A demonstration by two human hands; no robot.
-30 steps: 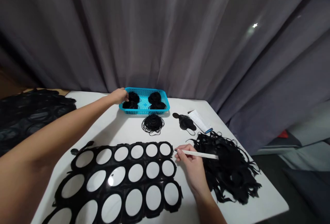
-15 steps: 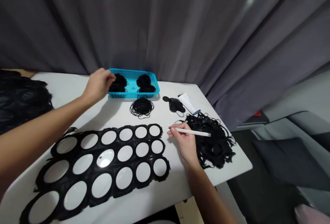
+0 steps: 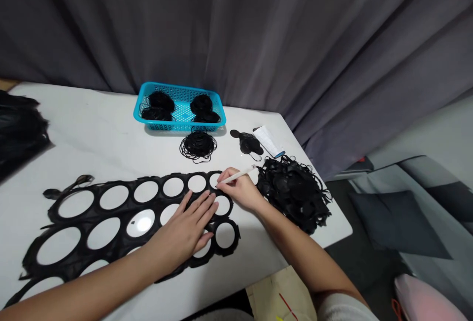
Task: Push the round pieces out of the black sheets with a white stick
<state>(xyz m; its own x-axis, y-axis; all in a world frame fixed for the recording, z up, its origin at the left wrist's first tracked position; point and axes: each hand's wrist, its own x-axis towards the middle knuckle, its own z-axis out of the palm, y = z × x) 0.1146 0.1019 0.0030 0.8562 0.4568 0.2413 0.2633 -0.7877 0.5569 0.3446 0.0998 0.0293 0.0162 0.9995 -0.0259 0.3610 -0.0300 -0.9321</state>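
Observation:
A black sheet (image 3: 157,207) with rows of round cut-out holes lies flat on the white table. My left hand (image 3: 188,225) is spread palm-down on its right part, covering some of the holes. In my right hand (image 3: 240,189) is a slim white pen-like tool (image 3: 236,176), its lower tip at the edge of the upper right hole. That tip is too small to make out. Just right of this hand is a heap of curly black scraps (image 3: 295,193).
A blue basket (image 3: 181,126) holding several black strand bundles stands at the back. Before it lies another bundle (image 3: 198,144). Nearby are small black discs (image 3: 250,143) and a white packet (image 3: 269,141). More black sheets (image 3: 20,131) lie at far left.
My left hand has come from the basket down onto the black sheet. My right hand has moved left with the white tool, its tip now at the sheet. The view has shifted slightly.

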